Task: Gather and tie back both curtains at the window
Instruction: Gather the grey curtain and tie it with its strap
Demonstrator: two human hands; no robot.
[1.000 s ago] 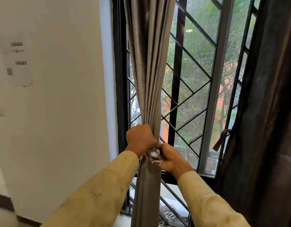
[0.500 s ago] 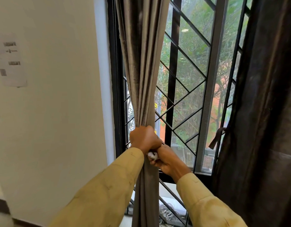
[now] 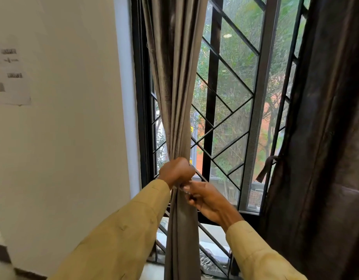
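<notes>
The left curtain [image 3: 175,81], grey-brown, hangs gathered into one narrow bunch in front of the window. My left hand [image 3: 175,172] is clenched around the bunch at waist height. Just below and to the right, my right hand [image 3: 207,199] pinches a small white tie [image 3: 184,188] wrapped at the gathered point; most of the tie is hidden between the two hands. The right curtain [image 3: 324,138], dark brown, hangs loose along the right side. A dark tie strap [image 3: 265,168] dangles beside its inner edge.
The window [image 3: 231,98] has a black frame and a diagonal metal grille, with trees outside. A cream wall [image 3: 73,118] on the left carries a paper notice [image 3: 11,77]. Cables lie behind the lower grille [image 3: 207,261].
The view has shifted so the hands sit a little lower and to the right. My right hand has drawn slightly away from the left, with less of the white tie showing.
</notes>
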